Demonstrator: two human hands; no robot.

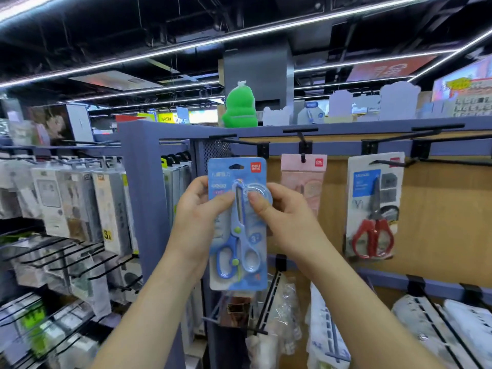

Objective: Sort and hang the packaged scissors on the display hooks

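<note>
My left hand (198,209) and right hand (282,217) both hold one blue scissors pack (226,171), upright and facing me. The left grips its left edge, thumb pressed on the front and fingers curled behind the card. The right grips the right edge the same way, its thumb lying on the clear blister beside the blade.

Far left, rows of hooks carry boxed goods (80,198) edge-on, too blurred for me to read. Next comes a purple upright post (141,182) that frames the display I am facing.

The blue scissors pack sits just right of that post, in front of the panel's left end. Its hang hole is at the top, just below the bracket of the first black hook (226,137), whose arm reaches out above the card. I cannot tell whether the hole is on any wire. Inside are blue-handled scissors, blades up.

On the ledge above sits a green plush toy (241,107).

To the right, a pink pack (303,182) hangs from the second hook (302,139), partly hidden behind my right hand. Further right, a pack of red-handled scissors (372,203) hangs against the wooden backboard (439,209), blades up, on a long hook (439,162) that runs off to the right.
</note>
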